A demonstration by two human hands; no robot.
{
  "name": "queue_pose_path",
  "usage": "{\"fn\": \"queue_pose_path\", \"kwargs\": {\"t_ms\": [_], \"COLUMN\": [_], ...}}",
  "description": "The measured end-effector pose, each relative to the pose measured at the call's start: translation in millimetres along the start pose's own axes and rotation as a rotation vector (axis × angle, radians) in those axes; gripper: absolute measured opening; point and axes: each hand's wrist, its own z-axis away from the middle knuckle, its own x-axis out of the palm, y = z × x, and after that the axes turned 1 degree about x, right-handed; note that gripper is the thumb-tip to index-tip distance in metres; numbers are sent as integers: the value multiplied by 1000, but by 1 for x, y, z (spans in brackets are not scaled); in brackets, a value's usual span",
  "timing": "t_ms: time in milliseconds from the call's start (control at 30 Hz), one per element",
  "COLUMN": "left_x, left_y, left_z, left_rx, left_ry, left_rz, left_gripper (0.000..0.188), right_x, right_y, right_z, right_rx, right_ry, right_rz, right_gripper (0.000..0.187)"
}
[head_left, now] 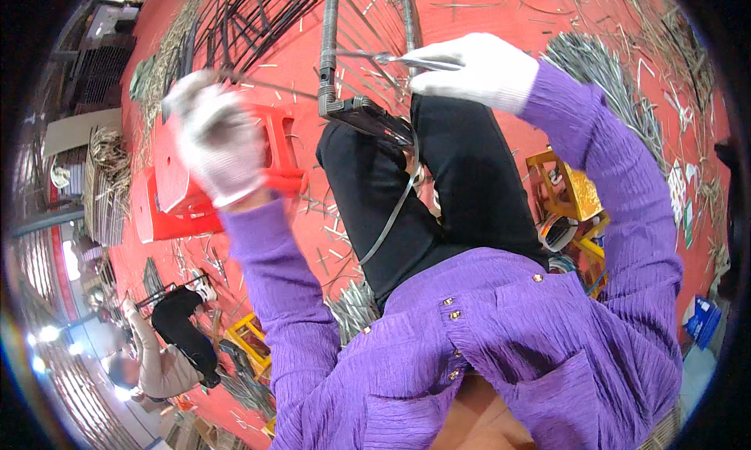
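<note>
A dark frame wound with grey strips [328, 51] rests against my knees, with its near corner over my lap and thin strips strung between its sides. My right hand [481, 71], in a white glove, is closed on a slim grey metal tool [426, 63] whose tip points left across the frame. To the left of the frame, my left hand [215, 141], also gloved, is smeared by motion. Its fingers look closed on a dark flat strip [274, 88] that runs to the frame's side. A pale loose strip [395, 213] hangs from the near corner over my thigh.
Red plastic stools [168, 204] stand beneath my left hand. Black metal frames [246, 20] lie beyond. A bundle of grey strips [598, 71] and a yellow stool [579, 196] are at my right. Scraps litter the red floor. Another person [168, 356] sits working at lower left.
</note>
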Motion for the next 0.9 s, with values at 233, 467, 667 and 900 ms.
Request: {"fn": "queue_pose_path", "kwargs": {"t_ms": [233,467,667,900], "left_x": [41,-5,-35,0], "left_y": [-22,-156,-147,-129], "left_z": [-56,-88,-96,-120], "left_rx": [-12,-1567,-1607,-1302], "left_ry": [-383,-1187,-1004,-676], "left_rz": [-1766,-2323,-1666,-1588], "left_gripper": [15,42,31,12], "right_x": [18,48,40,41], "right_y": [64,70,86,86], "right_z": [81,103,94,61], "right_rx": [235,129,227,127], "right_ry": [-267,-422,-462,-368], "right_rz": [-340,-236,-283,-222], "right_gripper": [66,67,62,60]}}
